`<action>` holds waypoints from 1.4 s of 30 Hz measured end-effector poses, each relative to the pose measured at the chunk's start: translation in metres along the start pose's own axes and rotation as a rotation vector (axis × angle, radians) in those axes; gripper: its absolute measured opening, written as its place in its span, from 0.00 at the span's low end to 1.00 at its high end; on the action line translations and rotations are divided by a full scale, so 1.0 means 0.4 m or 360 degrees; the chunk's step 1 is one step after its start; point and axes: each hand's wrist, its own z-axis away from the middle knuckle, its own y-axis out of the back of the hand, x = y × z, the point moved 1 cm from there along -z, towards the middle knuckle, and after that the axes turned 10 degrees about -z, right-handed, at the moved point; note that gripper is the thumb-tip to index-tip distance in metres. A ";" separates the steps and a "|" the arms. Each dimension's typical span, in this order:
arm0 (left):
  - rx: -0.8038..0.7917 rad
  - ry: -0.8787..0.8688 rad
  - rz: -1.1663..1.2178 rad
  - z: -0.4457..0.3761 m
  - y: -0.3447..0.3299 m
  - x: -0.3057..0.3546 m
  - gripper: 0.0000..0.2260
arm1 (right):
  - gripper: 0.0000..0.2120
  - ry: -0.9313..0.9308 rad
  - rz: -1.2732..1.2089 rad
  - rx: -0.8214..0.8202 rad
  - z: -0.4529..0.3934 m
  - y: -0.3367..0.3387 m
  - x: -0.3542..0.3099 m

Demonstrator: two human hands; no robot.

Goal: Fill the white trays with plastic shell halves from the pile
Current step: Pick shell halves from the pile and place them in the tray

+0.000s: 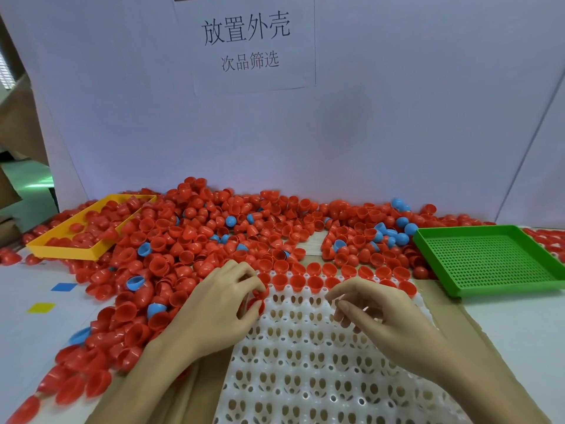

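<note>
A white tray (308,356) with rows of round holes lies in front of me on brown cardboard. Red shell halves (315,281) fill its far rows. A big pile of red shell halves (195,240), with a few blue ones mixed in, spreads across the table behind and to the left. My left hand (223,304) is at the tray's left edge, its fingers curled round a red shell half (258,296). My right hand (376,310) hovers over the tray's far right part with fingers loosely curled, holding nothing that I can see.
A yellow tray (64,250) holding red shells sits at the back left. A green perforated tray (489,258) stands at the right. A white board with a printed sign (247,41) walls off the back. Blue and yellow squares (41,307) mark the table at left.
</note>
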 end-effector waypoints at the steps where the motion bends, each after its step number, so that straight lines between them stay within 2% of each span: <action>1: -0.0002 -0.0019 -0.0015 0.001 0.001 -0.002 0.07 | 0.14 -0.0001 -0.0004 -0.0001 0.000 0.000 0.000; 8: 0.0061 -0.0006 -0.0027 -0.002 0.011 -0.003 0.06 | 0.14 0.0003 -0.0021 0.0006 0.000 0.002 -0.001; 11: 0.0118 0.0045 -0.0022 -0.007 0.004 -0.012 0.03 | 0.14 0.0013 -0.0019 0.0011 0.000 0.004 0.000; 16: 0.0347 0.0359 -0.0185 -0.027 -0.030 -0.093 0.06 | 0.14 0.0018 -0.0017 0.0012 -0.002 0.003 0.002; 18: 0.0209 0.0552 -0.0303 -0.034 -0.050 -0.140 0.13 | 0.15 0.0027 -0.0007 0.0005 -0.002 -0.001 0.001; 21: -0.0182 0.0689 -0.0230 -0.044 -0.077 -0.188 0.20 | 0.15 0.0028 -0.0002 -0.0002 -0.003 -0.005 0.001; 22: -0.0264 0.0681 -0.0212 -0.046 -0.083 -0.197 0.20 | 0.16 0.0026 -0.0005 -0.0004 -0.003 -0.006 0.001; 24: -0.0258 0.0638 -0.0240 -0.047 -0.091 -0.205 0.18 | 0.18 0.0026 -0.0002 -0.0006 -0.004 -0.006 0.002; 31: 0.0175 0.0619 0.0119 -0.031 -0.067 -0.196 0.07 | 0.20 0.0014 0.0010 -0.0012 -0.005 -0.006 0.001; 33: 0.0296 0.0597 0.0152 -0.026 -0.056 -0.194 0.08 | 0.20 0.0015 0.0006 -0.0002 -0.004 -0.003 -0.001; 36: 0.0353 0.0619 0.0176 -0.021 -0.049 -0.193 0.16 | 0.20 0.0023 0.0001 0.0010 -0.004 0.000 -0.005; 40: 0.0239 0.0658 0.0048 -0.024 -0.051 -0.201 0.26 | 0.20 0.0009 -0.0002 0.0008 -0.003 -0.001 -0.006; 42: 0.0120 0.0638 -0.0021 -0.029 -0.058 -0.205 0.24 | 0.19 -0.0001 -0.0001 0.0008 -0.003 -0.001 -0.006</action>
